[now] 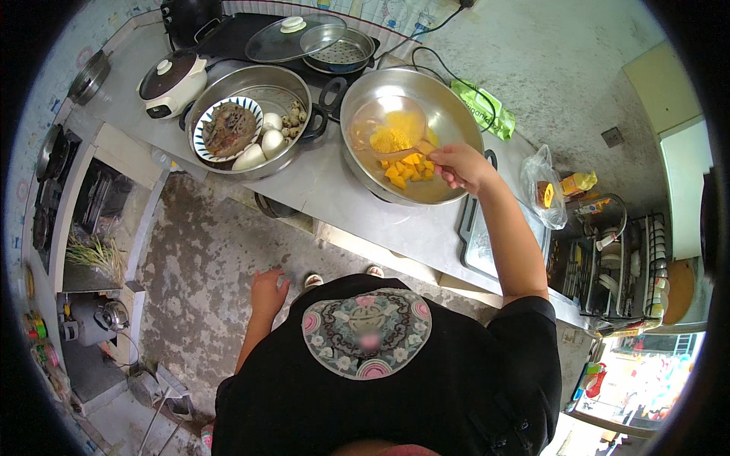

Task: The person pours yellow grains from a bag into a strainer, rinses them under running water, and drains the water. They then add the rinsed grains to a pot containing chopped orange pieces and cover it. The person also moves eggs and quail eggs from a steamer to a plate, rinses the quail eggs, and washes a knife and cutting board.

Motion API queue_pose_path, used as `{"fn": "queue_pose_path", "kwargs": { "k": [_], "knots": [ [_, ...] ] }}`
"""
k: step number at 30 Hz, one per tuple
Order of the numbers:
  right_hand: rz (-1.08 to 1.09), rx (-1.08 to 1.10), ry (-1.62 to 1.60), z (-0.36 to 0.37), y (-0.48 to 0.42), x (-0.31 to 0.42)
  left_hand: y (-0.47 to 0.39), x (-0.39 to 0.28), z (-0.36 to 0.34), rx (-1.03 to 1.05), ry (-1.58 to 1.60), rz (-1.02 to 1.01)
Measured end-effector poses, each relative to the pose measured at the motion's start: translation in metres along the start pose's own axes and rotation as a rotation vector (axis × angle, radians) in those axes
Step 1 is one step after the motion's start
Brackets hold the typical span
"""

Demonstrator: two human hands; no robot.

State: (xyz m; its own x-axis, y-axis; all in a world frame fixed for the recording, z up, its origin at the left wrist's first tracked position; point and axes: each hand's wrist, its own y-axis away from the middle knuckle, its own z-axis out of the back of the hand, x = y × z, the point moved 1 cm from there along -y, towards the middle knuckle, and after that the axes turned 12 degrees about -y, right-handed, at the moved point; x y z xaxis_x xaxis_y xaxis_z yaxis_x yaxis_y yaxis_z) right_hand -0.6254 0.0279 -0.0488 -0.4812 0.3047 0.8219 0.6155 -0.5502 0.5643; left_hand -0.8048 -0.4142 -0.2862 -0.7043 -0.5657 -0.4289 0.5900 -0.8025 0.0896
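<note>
My right hand (pixel 463 168) is closed on the handle of a translucent pinkish scoop (pixel 360 128) over a wide stainless-steel pot (pixel 456 114). Fine yellow grain (pixel 393 138) shows in or through the scoop; I cannot tell which. Orange-yellow pumpkin chunks (pixel 408 171) lie in the pot below the scoop. My left hand (pixel 271 292) hangs low over the floor, away from the counter, its fingers apart and holding nothing. Left of the pot stands a second steel pot (pixel 288 85), with a striped-rim plate (pixel 201 137) of brownish food, white buns (pixel 274 142) and speckled quail eggs (pixel 293 119).
A cream electric cooker (pixel 174 85) stands at the counter's left. Behind are a glass lid (pixel 274 43) and a steamer pan (pixel 348 51). A green packet (pixel 485 111), power cord (pixel 456 77), metal tray (pixel 485 251), plastic bag (pixel 544 191) and dish rack (pixel 619 268) lie rightward.
</note>
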Motion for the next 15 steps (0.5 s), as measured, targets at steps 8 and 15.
{"fn": "queue_pose_path", "kwargs": {
  "k": [8,15],
  "knots": [
    [-0.017,0.203,-0.613,0.003,0.03,-0.026,-0.003,-0.005,0.005,0.008,0.006,-0.028],
    [0.207,0.077,-0.342,-0.001,0.044,-0.013,-0.003,-0.008,0.001,-0.009,0.014,-0.039]
  ]
}}
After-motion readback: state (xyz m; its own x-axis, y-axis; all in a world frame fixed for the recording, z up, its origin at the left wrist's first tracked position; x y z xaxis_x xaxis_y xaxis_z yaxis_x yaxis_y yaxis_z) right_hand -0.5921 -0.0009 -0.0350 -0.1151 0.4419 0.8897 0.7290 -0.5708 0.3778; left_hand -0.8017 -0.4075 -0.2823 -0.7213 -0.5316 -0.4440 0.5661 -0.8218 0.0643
